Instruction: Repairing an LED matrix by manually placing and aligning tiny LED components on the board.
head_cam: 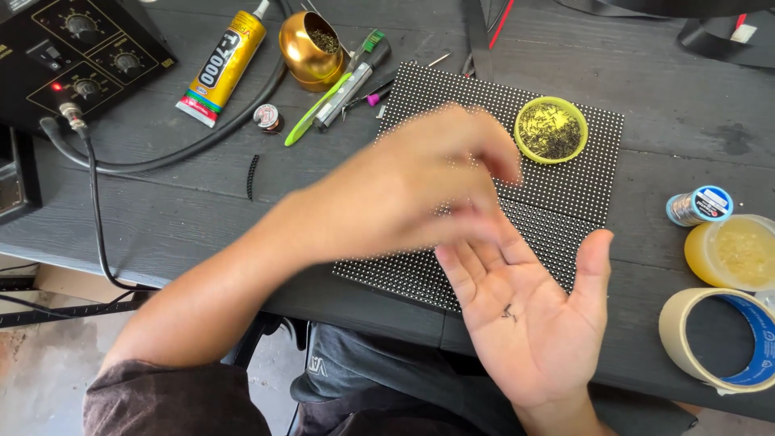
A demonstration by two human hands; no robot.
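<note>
A few tiny dark parts [508,312] lie in the middle of your right hand [529,323]. This hand is held flat and fully open, palm up, above the near edge of the bench [161,218]; the parts only rest on the palm and no finger grips them. Your left hand [420,186] is blurred and hovers just above the fingers of the right one, with its own fingers bent toward them. Whether it pinches something I cannot tell.

Under both hands lies a black panel with rows of small white dots [557,218]. On its far right corner stands a small yellow-green dish [551,129] full of similar dark small parts. To your right are a small blue spool [699,205], a yellow jar [731,252] and a roll of tape [718,339]. Farther away on the left you see a yellow glue tube [222,64], a golden cup [308,50] and a black control box with knobs [77,56].
</note>
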